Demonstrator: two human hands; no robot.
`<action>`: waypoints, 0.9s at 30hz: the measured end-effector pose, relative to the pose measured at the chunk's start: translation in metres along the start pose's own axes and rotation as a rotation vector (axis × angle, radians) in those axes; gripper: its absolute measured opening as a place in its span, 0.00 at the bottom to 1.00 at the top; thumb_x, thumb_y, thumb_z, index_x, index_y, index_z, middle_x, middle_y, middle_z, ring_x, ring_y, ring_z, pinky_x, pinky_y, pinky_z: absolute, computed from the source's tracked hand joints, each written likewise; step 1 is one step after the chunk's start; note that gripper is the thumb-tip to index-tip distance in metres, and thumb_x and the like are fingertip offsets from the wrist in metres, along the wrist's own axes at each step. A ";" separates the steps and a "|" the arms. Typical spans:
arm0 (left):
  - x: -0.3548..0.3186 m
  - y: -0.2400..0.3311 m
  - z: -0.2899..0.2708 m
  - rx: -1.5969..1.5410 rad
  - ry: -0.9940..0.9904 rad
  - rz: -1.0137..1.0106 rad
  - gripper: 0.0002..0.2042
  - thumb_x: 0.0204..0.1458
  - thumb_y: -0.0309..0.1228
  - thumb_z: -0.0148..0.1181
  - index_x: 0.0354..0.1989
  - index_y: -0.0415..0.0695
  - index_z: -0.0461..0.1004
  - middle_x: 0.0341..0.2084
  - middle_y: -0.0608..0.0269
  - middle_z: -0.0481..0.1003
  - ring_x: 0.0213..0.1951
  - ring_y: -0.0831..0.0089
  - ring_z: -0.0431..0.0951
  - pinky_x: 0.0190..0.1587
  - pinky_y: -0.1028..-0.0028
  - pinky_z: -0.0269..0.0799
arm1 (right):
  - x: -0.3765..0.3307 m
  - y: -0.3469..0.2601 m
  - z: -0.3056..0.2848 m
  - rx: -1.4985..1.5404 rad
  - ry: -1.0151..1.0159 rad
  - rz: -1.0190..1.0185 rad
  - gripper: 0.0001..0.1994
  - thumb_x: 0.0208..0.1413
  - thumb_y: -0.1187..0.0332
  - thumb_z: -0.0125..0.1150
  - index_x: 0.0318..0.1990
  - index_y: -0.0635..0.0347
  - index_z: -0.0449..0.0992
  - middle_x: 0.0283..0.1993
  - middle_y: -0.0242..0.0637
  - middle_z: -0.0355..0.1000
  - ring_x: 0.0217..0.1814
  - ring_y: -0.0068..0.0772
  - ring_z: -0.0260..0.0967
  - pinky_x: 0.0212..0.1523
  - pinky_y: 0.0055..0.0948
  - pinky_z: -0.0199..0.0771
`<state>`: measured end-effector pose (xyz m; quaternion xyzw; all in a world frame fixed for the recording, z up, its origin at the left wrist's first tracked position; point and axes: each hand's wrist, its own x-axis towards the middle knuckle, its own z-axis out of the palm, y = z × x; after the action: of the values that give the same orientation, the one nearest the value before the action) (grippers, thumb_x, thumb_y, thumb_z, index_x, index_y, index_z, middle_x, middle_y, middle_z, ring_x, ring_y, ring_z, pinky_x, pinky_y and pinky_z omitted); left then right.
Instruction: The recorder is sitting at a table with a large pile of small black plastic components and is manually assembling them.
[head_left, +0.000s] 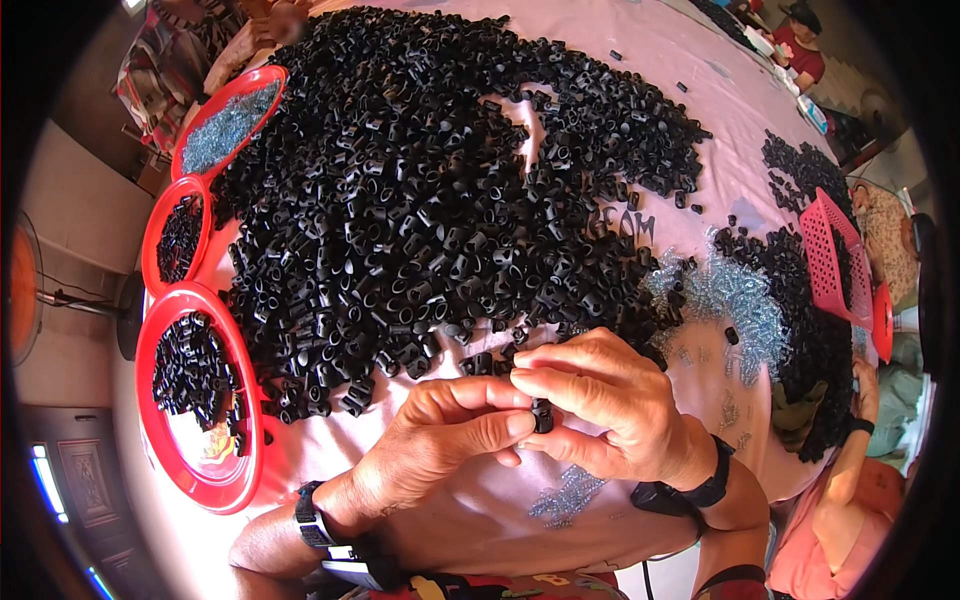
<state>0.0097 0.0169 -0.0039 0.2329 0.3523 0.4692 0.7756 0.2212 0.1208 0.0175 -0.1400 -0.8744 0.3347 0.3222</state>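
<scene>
Near the front edge of the counter, both hands are meeting over the pink cloth. The left hand and the right hand are each pinching one small black plastic piece between fingertips, grips clenched on it. Just beyond them a big heap of black pieces is lying. Three red trays are sitting along the left edge, silvery screws toward the right.

Desk has a pale pink cloth cover, lit bright and even from above. Left of it: light floor, standing fan on a dark round base, dark carved cabinet lower left.
</scene>
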 end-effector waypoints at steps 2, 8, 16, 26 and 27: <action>0.000 0.000 -0.001 -0.013 -0.030 0.009 0.12 0.66 0.29 0.65 0.56 0.41 0.82 0.45 0.66 0.84 0.42 0.80 0.81 0.46 0.77 0.80 | 0.000 0.000 -0.001 0.011 -0.007 0.004 0.29 0.48 0.69 0.81 0.60 0.65 0.79 0.54 0.49 0.80 0.50 0.50 0.80 0.49 0.41 0.83; 0.001 -0.002 0.001 -0.014 -0.020 0.019 0.12 0.66 0.29 0.65 0.55 0.41 0.82 0.45 0.68 0.83 0.43 0.81 0.80 0.45 0.77 0.79 | 0.000 0.001 -0.002 0.034 -0.028 0.013 0.30 0.49 0.68 0.81 0.61 0.64 0.79 0.54 0.49 0.80 0.51 0.51 0.80 0.50 0.42 0.81; 0.001 0.000 0.003 -0.004 -0.047 0.036 0.12 0.68 0.30 0.62 0.56 0.41 0.81 0.43 0.70 0.81 0.43 0.83 0.79 0.47 0.78 0.77 | 0.000 0.000 -0.002 0.085 -0.026 0.024 0.31 0.48 0.67 0.82 0.61 0.62 0.79 0.55 0.47 0.80 0.52 0.49 0.79 0.51 0.40 0.81; 0.001 0.002 0.008 0.017 0.021 0.009 0.09 0.67 0.29 0.63 0.51 0.40 0.81 0.41 0.64 0.82 0.42 0.78 0.80 0.46 0.73 0.79 | 0.001 -0.002 -0.004 0.078 -0.038 0.060 0.28 0.48 0.67 0.82 0.59 0.60 0.82 0.55 0.45 0.80 0.51 0.46 0.79 0.50 0.39 0.81; 0.001 0.002 0.008 0.013 0.021 0.010 0.09 0.67 0.29 0.63 0.51 0.41 0.81 0.41 0.64 0.82 0.41 0.78 0.80 0.45 0.74 0.79 | 0.001 -0.002 -0.004 0.069 -0.042 0.061 0.27 0.48 0.67 0.82 0.58 0.61 0.83 0.55 0.45 0.80 0.50 0.46 0.79 0.50 0.39 0.81</action>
<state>0.0155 0.0179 0.0023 0.2347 0.3625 0.4733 0.7678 0.2231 0.1214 0.0219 -0.1482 -0.8643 0.3773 0.2979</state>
